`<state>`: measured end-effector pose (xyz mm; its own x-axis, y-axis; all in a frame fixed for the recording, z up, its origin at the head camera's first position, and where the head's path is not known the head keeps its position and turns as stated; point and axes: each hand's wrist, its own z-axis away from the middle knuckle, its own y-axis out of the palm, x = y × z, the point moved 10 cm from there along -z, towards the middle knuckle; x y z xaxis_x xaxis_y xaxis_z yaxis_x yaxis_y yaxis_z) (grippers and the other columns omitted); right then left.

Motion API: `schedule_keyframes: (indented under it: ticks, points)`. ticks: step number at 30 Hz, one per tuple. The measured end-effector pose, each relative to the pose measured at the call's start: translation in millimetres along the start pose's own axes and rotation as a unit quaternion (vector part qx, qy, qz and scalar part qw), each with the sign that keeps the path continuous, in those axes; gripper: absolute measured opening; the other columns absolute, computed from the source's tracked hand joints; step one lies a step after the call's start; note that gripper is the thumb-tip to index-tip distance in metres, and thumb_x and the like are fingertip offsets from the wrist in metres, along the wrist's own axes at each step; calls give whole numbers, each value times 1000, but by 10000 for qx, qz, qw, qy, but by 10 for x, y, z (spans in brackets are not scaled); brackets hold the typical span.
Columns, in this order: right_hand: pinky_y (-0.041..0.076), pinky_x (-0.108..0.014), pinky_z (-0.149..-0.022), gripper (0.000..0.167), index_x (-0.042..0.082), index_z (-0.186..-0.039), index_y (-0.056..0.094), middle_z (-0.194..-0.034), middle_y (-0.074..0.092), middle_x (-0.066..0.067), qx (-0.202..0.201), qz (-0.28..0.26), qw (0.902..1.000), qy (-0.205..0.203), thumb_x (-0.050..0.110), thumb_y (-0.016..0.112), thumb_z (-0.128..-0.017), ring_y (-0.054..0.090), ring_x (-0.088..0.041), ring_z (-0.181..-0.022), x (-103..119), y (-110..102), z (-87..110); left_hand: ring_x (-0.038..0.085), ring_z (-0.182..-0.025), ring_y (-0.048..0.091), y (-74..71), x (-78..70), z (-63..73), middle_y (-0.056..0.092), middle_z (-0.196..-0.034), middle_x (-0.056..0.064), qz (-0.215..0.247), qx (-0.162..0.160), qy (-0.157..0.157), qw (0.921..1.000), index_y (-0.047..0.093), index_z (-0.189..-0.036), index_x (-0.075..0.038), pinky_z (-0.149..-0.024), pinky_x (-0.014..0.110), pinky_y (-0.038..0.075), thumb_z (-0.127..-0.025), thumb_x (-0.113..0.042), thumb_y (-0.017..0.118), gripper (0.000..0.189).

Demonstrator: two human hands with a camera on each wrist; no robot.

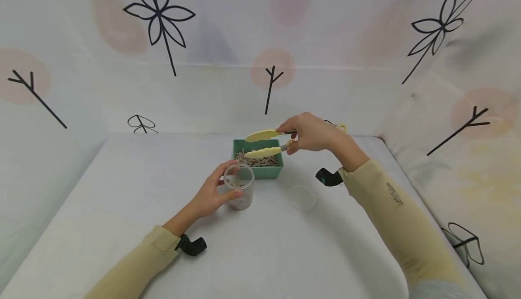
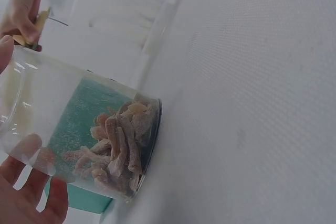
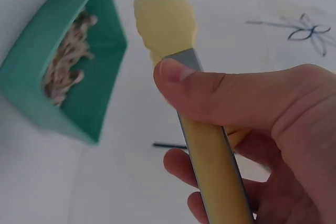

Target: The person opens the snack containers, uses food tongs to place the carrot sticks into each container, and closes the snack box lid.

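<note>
My left hand (image 1: 211, 195) grips a clear plastic jar (image 1: 240, 197), thumb in front and fingers round its far side. In the left wrist view, brownish stick-like pieces (image 2: 118, 140) fill the lower part of the jar, whose top is uncovered. With my right hand (image 1: 311, 131) I hold yellow-tipped metal tongs (image 1: 262, 153) over a green box (image 1: 266, 173), right behind the jar. The tongs' two tips stand apart with nothing seen between them. More stick-like pieces (image 3: 71, 59) lie in the box, and my right thumb (image 3: 178, 77) presses along one tong arm.
A clear round lid (image 1: 302, 198) lies flat on the white table (image 1: 260, 253), right of the jar. Patterned cloth (image 1: 220, 100) rises behind the table and on both sides. Each wrist carries a black device (image 1: 329, 177).
</note>
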<state>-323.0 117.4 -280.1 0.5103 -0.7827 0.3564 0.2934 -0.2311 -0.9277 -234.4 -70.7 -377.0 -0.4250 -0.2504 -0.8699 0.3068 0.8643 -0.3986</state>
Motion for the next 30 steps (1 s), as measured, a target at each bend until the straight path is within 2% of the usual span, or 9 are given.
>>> schedule_keyframes:
  ticks: [5,9,14,16,20,23,30]
  points:
    - [53,-43,-84,62,10,-136,63,-134,62,-8,307,376,9978,441,18,86,-79,63,-24,-103,-298,208,-119,39,-136,41,10,13,6,47,-144,25,38,22,-38,10000,35,-150,-1,-101,61,40,-90,-5,73,71]
    - [50,-46,-86,66,11,-137,62,-136,59,-8,582,875,9918,729,22,87,-77,57,-27,-113,-397,317,-191,39,-135,41,22,36,5,48,-143,26,78,21,-45,10000,36,-149,-2,-100,62,40,-89,-4,74,71]
    - [49,-50,-90,66,13,-136,63,-135,59,-7,868,1359,9820,982,20,89,-75,56,-30,-117,-389,401,-299,39,-136,41,52,242,-19,47,-144,24,58,-24,-29,10000,35,-150,-3,-99,62,40,-88,-2,75,74]
    - [49,-50,-92,65,11,-135,63,-135,60,-7,986,1431,9800,974,19,88,-76,57,-30,-117,-360,455,-340,37,-137,40,62,345,-27,47,-145,22,46,-55,-10,10000,34,-152,-5,-99,63,39,-87,-3,75,77]
    - [47,-51,-97,64,9,-137,61,-137,57,-10,1153,1380,9790,956,16,86,-79,53,-31,-122,-327,562,-395,32,-137,41,62,415,-25,48,-146,16,43,-69,40,10000,33,-153,-10,-100,61,40,-88,-7,76,78]
    - [48,-50,-96,59,9,-137,62,-136,57,-11,1133,1319,9803,940,15,83,-82,54,-31,-122,-326,603,-417,28,-137,42,53,411,-19,49,-146,13,68,-68,69,9999,34,-153,-12,-100,59,40,-89,-10,76,77]
    - [54,-43,-85,48,10,-131,67,-126,65,-8,901,1286,9852,693,14,81,-85,62,-27,-109,-348,621,-447,26,-137,42,30,353,-17,49,-146,11,48,-66,172,9998,36,-153,-19,-100,58,41,-90,-15,76,74]
